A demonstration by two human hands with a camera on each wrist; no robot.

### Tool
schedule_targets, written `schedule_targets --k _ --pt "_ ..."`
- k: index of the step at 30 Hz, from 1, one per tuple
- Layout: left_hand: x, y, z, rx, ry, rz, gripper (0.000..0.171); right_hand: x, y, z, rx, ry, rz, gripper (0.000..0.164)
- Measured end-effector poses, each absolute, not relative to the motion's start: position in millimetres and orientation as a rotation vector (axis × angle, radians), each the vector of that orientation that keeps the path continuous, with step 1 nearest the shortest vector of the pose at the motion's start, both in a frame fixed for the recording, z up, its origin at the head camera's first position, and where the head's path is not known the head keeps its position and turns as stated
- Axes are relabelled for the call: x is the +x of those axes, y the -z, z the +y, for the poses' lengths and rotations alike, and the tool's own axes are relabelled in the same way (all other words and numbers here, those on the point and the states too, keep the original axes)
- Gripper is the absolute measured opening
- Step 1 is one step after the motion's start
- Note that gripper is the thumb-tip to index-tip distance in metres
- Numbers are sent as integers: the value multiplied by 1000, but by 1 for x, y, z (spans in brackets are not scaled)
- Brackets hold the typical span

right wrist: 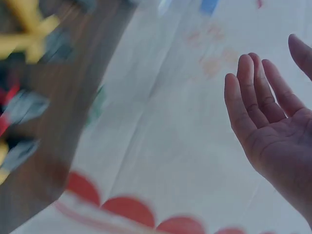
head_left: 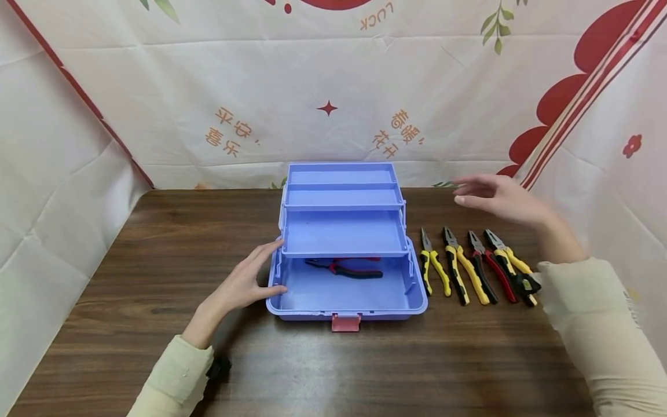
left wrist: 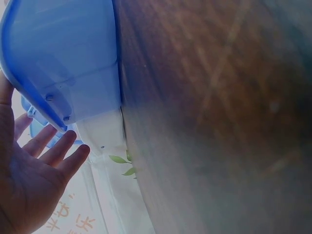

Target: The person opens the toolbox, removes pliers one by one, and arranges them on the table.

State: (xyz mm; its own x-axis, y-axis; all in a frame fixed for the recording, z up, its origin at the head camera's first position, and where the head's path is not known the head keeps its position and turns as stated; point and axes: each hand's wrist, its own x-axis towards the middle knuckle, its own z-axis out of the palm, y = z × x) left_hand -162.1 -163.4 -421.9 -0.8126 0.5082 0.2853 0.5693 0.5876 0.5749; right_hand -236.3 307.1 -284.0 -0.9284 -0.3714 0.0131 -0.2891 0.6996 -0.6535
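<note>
A blue toolbox point(head_left: 348, 314) stands with its stepped trays point(head_left: 344, 231) raised toward the back. In its bottom lie pliers with red-and-black handles point(head_left: 359, 273), partly hidden under the lowest tray. My left hand point(head_left: 245, 284) rests at the box's left rim, thumb over the front corner and fingers spread along the side; the left wrist view shows these fingers extended beside the blue wall point(left wrist: 73, 63). Raised in the air behind the row of pliers, my right hand point(head_left: 495, 197) holds nothing, its fingers extended; the right wrist view shows its bare palm point(right wrist: 278, 131).
Right of the box lie yellow-and-black needle-nose pliers point(head_left: 435, 266), yellow-and-black pliers point(head_left: 464, 269), red-and-black pliers point(head_left: 490, 269) and another yellow-and-black pair point(head_left: 510, 260). A red latch point(head_left: 346, 323) hangs at the box's front. A printed cloth point(head_left: 323, 75) borders the wooden table point(head_left: 312, 370).
</note>
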Motion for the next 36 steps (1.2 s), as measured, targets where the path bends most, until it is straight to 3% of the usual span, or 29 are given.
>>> schedule_targets --k 13,36 --pt "-162 423 -163 -935 1050 -2703 85 -239 292 218 -912 1210 2493 39" --pt "-163 423 -164 -927 1044 -2705 85 -239 324 145 -1132 1278 2169 36"
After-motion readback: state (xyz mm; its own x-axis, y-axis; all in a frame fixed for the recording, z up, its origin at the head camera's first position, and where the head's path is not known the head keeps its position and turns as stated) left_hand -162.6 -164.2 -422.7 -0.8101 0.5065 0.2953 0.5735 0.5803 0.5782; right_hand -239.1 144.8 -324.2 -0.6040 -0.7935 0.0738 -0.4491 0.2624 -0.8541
